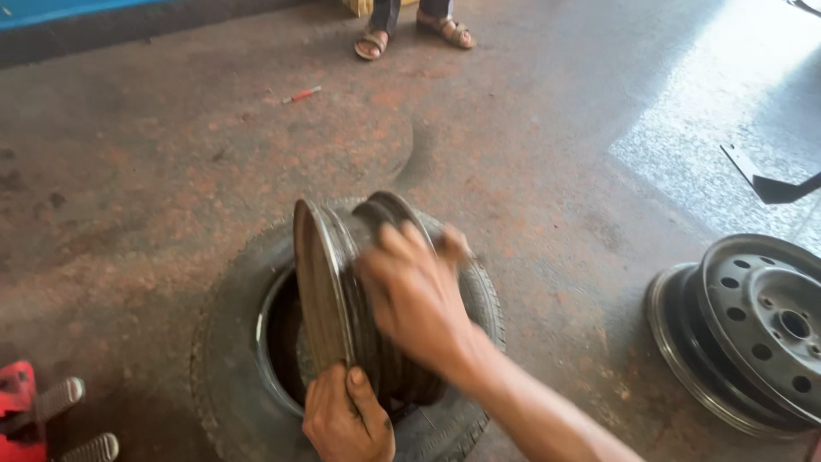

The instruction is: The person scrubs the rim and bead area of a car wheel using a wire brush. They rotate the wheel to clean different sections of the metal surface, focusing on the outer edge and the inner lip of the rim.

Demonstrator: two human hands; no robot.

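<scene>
Red tool (26, 411), bottom-left corner of the concrete floor (171, 171). Tyre (231, 376) lying flat, centre-bottom; steel rim (329, 282) on edge in its opening. Left hand (346, 419) grips the rim's lower edge; right hand (415, 295) clasps its top. Second rim (753, 329), right edge. Bare floor beyond.

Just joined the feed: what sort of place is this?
Likely a tyre repair workshop: both hands grip a steel rim standing in a tyre on stained concrete floor; another wheel rim lies nearby.
</scene>
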